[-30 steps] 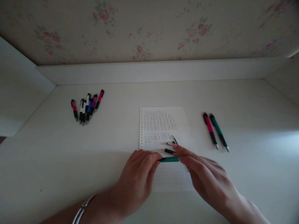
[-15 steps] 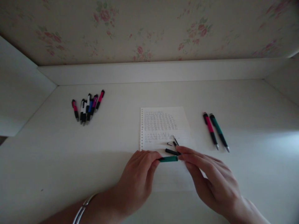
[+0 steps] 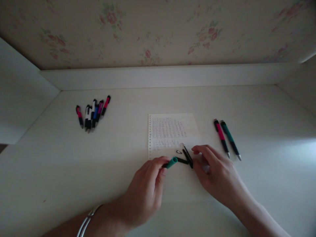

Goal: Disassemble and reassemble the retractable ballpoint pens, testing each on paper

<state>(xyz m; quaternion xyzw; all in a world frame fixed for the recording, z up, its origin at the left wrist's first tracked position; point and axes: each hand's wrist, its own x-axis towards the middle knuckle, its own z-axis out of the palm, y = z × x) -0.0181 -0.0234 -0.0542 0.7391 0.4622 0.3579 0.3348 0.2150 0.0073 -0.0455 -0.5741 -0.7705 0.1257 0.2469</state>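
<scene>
Between thumb and fingers, my left hand [image 3: 146,186] holds a green pen barrel [image 3: 172,162], its open end tilted up to the right. My right hand [image 3: 214,169] is beside the small black parts, thumb and fingers apart, with nothing seen in it. Just left of its fingertips lie a thin refill [image 3: 187,153], a black tube [image 3: 187,158] and another black piece [image 3: 182,160]. A small metal tip [image 3: 179,152] rests on the written sheet [image 3: 170,128] under these parts.
Several pens [image 3: 92,115] in red, white, blue and purple lie at the left back. A pink pen [image 3: 221,137] and a green pen [image 3: 230,139] lie at the right. The desk [image 3: 123,108] ends at a raised back edge below flowered wallpaper.
My right hand has moved away from the barrel's end, and its fingers have spread. The green barrel has turned upward in my left hand.
</scene>
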